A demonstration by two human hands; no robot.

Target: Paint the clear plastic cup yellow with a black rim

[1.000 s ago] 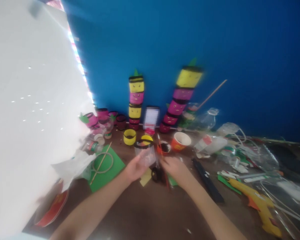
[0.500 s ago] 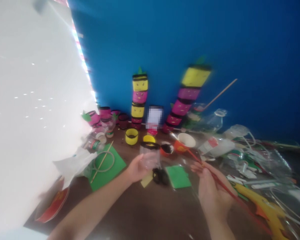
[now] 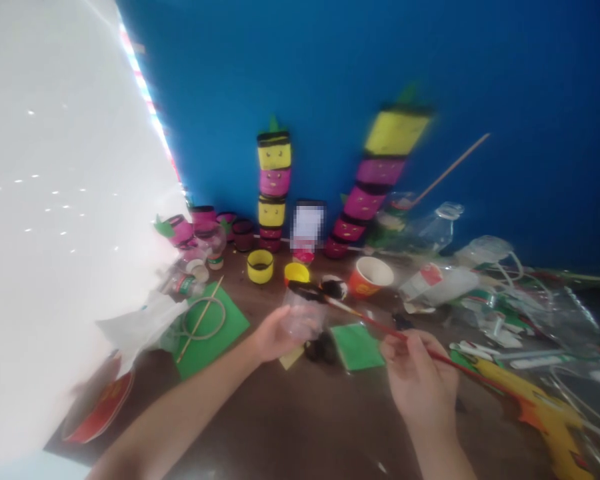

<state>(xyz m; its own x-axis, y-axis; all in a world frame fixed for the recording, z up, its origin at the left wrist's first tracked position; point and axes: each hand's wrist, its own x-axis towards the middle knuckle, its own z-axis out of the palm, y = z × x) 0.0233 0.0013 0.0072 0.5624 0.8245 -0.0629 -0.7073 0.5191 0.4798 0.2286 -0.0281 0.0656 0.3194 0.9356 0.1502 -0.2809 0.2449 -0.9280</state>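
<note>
Paintbrush (image 3: 383, 327) pinched in the right hand (image 3: 423, 377), tip pretty much at the black rim of a clear cup (image 3: 303, 320) the left hand (image 3: 271, 337) is gripping, well in from the table's (image 3: 290, 420) back edge.

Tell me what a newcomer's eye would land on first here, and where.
Two tall pink-and-yellow stacks, the left stack and the right stack, stand out before the blue wall. Below them, the left hand holds a clear, black-rimmed cup and the right hand a red-handled brush. A yellow glue gun lies at lower right.
</note>
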